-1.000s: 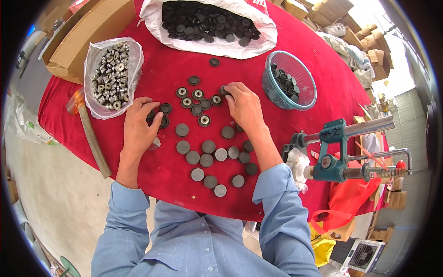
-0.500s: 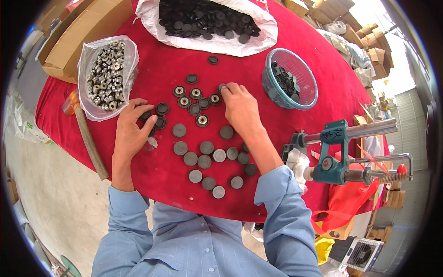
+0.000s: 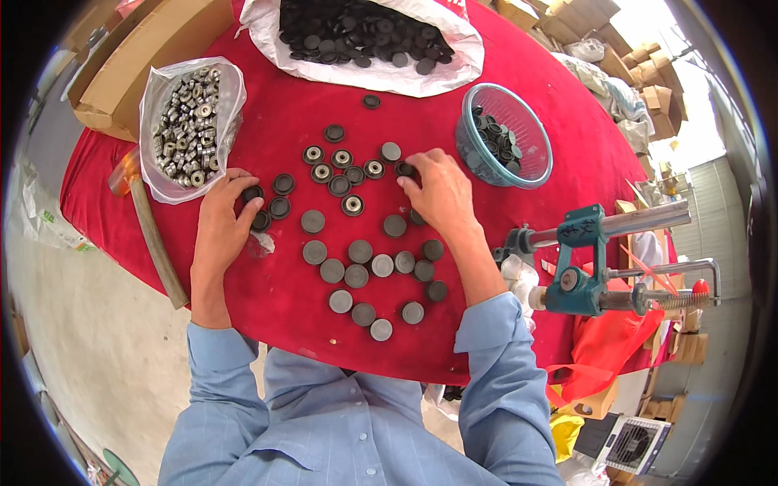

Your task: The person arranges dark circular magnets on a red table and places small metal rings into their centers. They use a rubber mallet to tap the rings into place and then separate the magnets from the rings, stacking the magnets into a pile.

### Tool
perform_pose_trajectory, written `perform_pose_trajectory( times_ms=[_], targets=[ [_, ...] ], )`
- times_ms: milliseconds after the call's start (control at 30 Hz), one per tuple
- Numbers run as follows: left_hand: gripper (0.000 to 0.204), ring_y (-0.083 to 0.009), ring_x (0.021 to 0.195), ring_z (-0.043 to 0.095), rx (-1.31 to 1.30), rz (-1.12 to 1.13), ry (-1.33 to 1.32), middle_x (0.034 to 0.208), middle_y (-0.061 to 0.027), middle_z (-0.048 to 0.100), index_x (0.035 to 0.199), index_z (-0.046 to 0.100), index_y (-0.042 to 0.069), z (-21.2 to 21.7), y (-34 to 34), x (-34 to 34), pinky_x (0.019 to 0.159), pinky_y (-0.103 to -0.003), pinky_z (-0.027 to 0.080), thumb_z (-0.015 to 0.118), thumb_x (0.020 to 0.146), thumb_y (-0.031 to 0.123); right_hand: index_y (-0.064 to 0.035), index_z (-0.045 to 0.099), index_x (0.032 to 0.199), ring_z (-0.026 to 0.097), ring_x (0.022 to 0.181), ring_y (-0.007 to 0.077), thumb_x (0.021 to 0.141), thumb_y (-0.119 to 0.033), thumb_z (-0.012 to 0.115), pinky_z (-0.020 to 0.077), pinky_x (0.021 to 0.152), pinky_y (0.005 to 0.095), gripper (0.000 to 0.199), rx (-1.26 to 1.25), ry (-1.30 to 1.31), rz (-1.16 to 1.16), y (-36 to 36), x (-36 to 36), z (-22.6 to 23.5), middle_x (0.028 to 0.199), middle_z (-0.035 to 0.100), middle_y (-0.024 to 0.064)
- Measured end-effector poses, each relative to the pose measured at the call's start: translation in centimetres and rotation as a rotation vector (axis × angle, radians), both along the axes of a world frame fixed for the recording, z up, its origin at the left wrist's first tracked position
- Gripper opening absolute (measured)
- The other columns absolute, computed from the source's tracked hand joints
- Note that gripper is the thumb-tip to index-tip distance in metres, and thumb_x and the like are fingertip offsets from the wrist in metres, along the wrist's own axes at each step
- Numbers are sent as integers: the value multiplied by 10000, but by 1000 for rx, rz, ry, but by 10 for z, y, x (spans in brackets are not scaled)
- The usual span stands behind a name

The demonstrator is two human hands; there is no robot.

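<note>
My left hand rests on the red cloth with its thumb and fingers round a round black cap. Two more black caps lie beside its fingertips. My right hand has thumb and forefinger at the edges of another dark cap. Just left of that cap lies a grey disc-shaped cap, flat face up. Between my hands are several open caps, some with a metal bearing seated inside, others bare. Nearer me, several grey caps lie flat face up.
A clear bag of metal bearings stands left, beside a hammer and cardboard box. At the back is a white sack of black caps. A blue-green plastic basket and a green hand press stand right.
My right hand has let go of one cap, now lying flat face up, and shifted right to another dark cap. My left hand stays nearly in place by the black caps.
</note>
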State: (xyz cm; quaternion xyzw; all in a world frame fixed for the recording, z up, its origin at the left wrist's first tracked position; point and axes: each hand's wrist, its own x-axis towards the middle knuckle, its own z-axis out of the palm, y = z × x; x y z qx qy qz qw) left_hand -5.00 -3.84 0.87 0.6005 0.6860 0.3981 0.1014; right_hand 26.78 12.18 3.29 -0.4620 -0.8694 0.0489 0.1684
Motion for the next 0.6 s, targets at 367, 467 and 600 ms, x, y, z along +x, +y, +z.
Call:
perform_pose_trajectory(
  times_ms=[367,467,600],
  targets=[
    [307,-79,712,485,-33,87,-211,839,18,621,1126,726,4,-4,1,-3,659,-263,440,825,837,-14,5,696,1106,735,802,269,844,-61,834,598,754,404,304,-400,382,-73,-2,-8,2,1009,738,144],
    [273,-79,694,485,0,92,-259,801,12,607,1123,745,3,-7,1,-3,646,-273,437,817,860,-10,-1,723,1115,723,760,231,839,-45,836,593,725,370,301,-400,484,-84,-7,-13,0,971,740,130],
    [238,-105,664,491,14,118,-291,730,-22,586,1121,769,4,-8,2,-2,634,-300,440,809,886,11,-26,763,1122,732,792,234,853,-34,821,596,723,370,276,-242,488,13,-11,-22,8,964,721,110]
  ],
)
